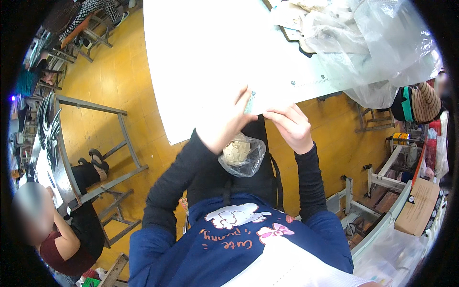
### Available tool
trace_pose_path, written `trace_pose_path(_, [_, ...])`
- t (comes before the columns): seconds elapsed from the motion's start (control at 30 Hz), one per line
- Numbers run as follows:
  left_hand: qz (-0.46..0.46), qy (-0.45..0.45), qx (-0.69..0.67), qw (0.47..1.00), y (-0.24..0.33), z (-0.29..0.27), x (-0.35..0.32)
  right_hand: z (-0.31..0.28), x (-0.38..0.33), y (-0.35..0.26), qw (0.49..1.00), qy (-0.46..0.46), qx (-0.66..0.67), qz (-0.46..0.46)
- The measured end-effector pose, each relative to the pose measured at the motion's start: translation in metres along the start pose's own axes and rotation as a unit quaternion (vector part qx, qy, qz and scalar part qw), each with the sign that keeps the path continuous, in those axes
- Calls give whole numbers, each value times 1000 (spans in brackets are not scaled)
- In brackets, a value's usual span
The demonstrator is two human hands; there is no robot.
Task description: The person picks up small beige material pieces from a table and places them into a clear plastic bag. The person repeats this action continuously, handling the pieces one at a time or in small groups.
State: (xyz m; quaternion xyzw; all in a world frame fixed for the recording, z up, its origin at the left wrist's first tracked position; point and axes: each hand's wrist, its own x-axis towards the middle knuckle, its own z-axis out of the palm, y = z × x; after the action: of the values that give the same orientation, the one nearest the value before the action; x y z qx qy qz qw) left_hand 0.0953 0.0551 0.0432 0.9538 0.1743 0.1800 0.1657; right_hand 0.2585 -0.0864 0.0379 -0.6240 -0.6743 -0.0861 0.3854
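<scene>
My left hand (224, 121) lies at the near edge of a bright white table (191, 62), its fingers stretched out and the thumb spread away from them. Close to its right, my right hand (291, 128) is closed in a pinch at the same edge; whatever is between its fingertips is too small to make out. Below the hands, on my lap, rests a clear plastic bag (256, 155) holding several small beige pieces (236, 150). Glare hides much of the tabletop.
Clear plastic bags (330, 38) with pale contents cover the table's far right. A metal-framed table (86, 103) stands left, where a person (71, 239) sits. Right are metal frames (389, 172) and a cardboard box (417, 206). Another person (416, 103) is at far right.
</scene>
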Motion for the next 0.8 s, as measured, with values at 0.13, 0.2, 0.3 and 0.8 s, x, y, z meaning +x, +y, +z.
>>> trace_pose_path(0.13, [71,99,9,993,6,9,-29,-9,-9,-14,993,24,107,49])
trace_pose_path(0.2, [99,144,-55,983,3,9,-42,-12,-17,-25,987,-7,146,74])
trace_pose_path(0.3, [89,161,-109,977,8,9,-69,-1,-33,-45,981,-23,173,87])
trace_pose_path(0.8, [42,117,-149,981,30,-8,-78,7,69,66,991,89,-35,92])
